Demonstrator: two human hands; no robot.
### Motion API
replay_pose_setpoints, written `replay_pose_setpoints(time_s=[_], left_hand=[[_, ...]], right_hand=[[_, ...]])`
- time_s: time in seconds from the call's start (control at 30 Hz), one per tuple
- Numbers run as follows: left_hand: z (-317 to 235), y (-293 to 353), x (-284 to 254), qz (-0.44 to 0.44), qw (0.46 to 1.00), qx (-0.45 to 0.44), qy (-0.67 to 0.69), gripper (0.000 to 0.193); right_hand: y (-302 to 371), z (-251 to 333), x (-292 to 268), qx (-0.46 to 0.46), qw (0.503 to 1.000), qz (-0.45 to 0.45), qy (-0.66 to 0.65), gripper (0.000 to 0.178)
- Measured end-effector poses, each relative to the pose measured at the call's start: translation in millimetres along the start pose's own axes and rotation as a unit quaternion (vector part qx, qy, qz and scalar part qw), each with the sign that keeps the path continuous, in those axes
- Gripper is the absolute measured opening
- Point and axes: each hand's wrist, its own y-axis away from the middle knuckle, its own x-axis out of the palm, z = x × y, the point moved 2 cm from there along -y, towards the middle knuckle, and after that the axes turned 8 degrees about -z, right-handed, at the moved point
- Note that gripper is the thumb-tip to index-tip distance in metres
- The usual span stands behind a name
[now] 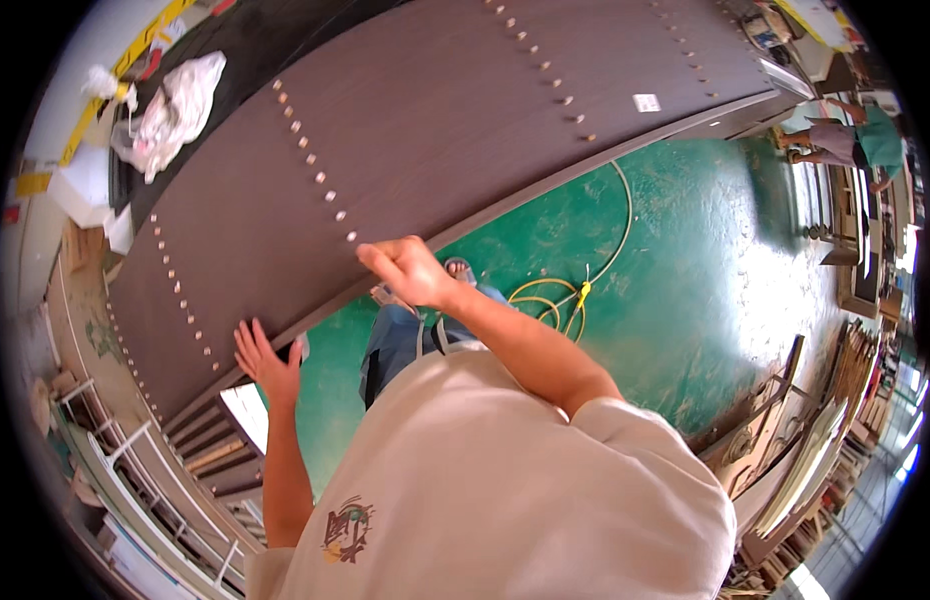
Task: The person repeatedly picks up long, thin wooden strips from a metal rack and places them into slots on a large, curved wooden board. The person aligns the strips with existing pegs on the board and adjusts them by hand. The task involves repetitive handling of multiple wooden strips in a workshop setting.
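A long dark brown panel (435, 110) lies in front of me, with rows of small pale peg-like pieces (330, 196) running across it. My left hand (268, 364) rests at the panel's near edge with fingers spread, close to the end of one row (207, 352). Over the near edge further right is my right hand (410, 272), closed with the thumb side toward the last piece (351, 237) of another row. Whatever its fingers may hold is hidden. A small white label (646, 102) sticks to the panel's right part.
A yellow hose (582, 310) lies coiled on the green floor (685, 270). Beyond the panel at the left sits a white plastic bag (180, 115). Another person (875, 140) stands far right, near stacked boards (815, 460). A white metal frame (135, 440) is at lower left.
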Motion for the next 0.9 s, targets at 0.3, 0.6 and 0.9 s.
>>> replay_pose_setpoints(time_s=[0.3,0.6,0.9], left_hand=[[-48,-13,11,0.039,0.998,0.046,-0.028,0.108],[-477,-164,11,0.112,0.893,0.347,0.262,0.083],[-559,-164,47,0.148,0.964,0.21,0.071,0.103]], right_hand=[[-35,-66,-311,0.061,0.906,-0.418,-0.017,0.053],[-35,-66,-416,0.087,0.888,-0.435,-0.119,0.052],[-79,-93,-753,-0.002,0.85,-0.527,-0.01,0.051]])
